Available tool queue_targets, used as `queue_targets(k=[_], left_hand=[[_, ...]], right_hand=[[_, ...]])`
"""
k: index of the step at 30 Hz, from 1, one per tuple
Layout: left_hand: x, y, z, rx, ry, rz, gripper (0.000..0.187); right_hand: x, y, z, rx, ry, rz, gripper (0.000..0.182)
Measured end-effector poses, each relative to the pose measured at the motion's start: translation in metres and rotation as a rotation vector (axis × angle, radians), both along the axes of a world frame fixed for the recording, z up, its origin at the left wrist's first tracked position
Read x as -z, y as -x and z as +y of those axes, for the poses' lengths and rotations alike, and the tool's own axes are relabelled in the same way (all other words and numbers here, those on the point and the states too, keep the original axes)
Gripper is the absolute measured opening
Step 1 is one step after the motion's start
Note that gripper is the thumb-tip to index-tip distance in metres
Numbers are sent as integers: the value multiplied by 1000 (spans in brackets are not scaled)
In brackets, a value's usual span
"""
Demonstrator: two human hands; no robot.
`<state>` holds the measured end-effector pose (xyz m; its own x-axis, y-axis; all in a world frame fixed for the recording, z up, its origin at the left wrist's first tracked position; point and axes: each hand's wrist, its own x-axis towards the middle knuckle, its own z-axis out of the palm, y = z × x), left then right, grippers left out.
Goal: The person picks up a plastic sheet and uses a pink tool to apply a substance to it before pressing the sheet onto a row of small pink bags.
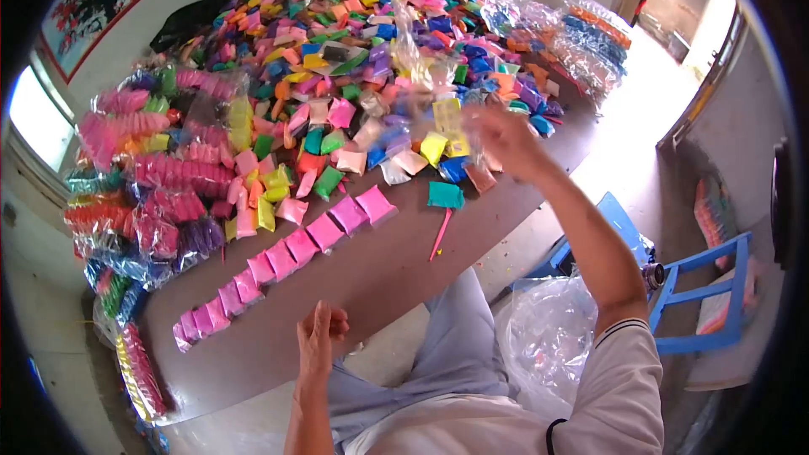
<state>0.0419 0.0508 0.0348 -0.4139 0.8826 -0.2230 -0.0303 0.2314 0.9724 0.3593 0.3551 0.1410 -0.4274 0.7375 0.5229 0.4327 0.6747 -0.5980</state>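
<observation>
My right hand (pixel 503 139) reaches over the front right of a big pile of small colourful packets (pixel 337 50); motion smears its fingers, and I cannot make out whether they hold anything. Close to it are a clear plastic bag (pixel 417 59), a yellow packet (pixel 433 147) and a brown packet (pixel 479 177). My left hand (pixel 323 333) hovers by the table's near edge, fingers loosely curled, thumb apart, nothing in it. Beyond it, a slanting row of pink and purple packets (pixel 301 246) lies on the brown table (pixel 354 286).
Bagged packet stacks (pixel 181 173) crowd the table's left side; more wrapped stacks (pixel 594 42) stand at the far right. A teal packet (pixel 446 195) lies beside a thin pink stick (pixel 439 234). Clear plastic (pixel 548 329) and a blue frame (pixel 704 295) are at my right.
</observation>
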Motion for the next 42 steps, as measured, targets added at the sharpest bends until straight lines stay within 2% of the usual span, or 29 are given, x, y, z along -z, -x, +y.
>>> queue_targets(k=[1,3,5,6,8,9,11,12,14,18,21,25,27,29,31,32,34,36,38,39,41,42], left_hand=[[3,-1,0,38,-1,-90,59],[10,1,1,69,-8,-186,61],[18,1,3,143,55,-608,66],[20,-2,7,139,48,-617,66],[17,-12,20,302,34,-774,71],[11,-19,26,290,38,-782,71],[3,-31,33,305,1,-691,75],[4,-33,32,269,19,-705,75],[9,-32,28,286,-161,-600,73],[19,-4,0,167,-146,-635,73],[25,24,-21,86,-235,-945,70],[19,31,-27,33,-247,-975,66],[21,30,-24,-46,-140,-829,55],[28,30,-27,-46,-172,-757,49],[30,28,-30,-45,-203,-689,42],[30,27,-33,-60,-228,-705,38],[35,28,-37,-75,-251,-722,34],[49,33,-42,58,-400,-733,34],[44,28,-41,34,-400,-746,35],[47,29,-42,44,-406,-751,36],[48,31,-43,54,-414,-753,36],[47,30,-44,60,-428,-771,35]], right_hand=[[22,-2,-11,-35,244,-79,40],[19,16,-65,-2,219,-173,38],[54,24,-94,-57,194,-137,36],[48,31,-118,-62,190,-147,36],[27,48,-160,-65,282,-176,34],[32,54,-167,-74,290,-184,34],[51,63,-182,-97,-273,-57,39],[56,64,-186,-126,-243,-62,39],[61,60,-179,-82,-493,-213,40],[84,55,-173,-94,-540,-208,37],[96,58,-179,-148,-537,-223,32],[110,71,-190,-250,-530,-231,30],[118,75,-190,-287,-541,-240,31],[120,75,-194,-318,-554,-257,32],[106,75,-202,-405,-315,-369,33],[105,72,-200,-405,-313,-372,33],[101,65,-189,-415,-95,-210,44],[88,69,-172,-407,8,-150,51],[68,79,-152,-498,529,236,51],[59,82,-139,-496,528,237,51],[40,87,-115,-647,883,239,53],[29,90,-111,-646,884,240,53]])
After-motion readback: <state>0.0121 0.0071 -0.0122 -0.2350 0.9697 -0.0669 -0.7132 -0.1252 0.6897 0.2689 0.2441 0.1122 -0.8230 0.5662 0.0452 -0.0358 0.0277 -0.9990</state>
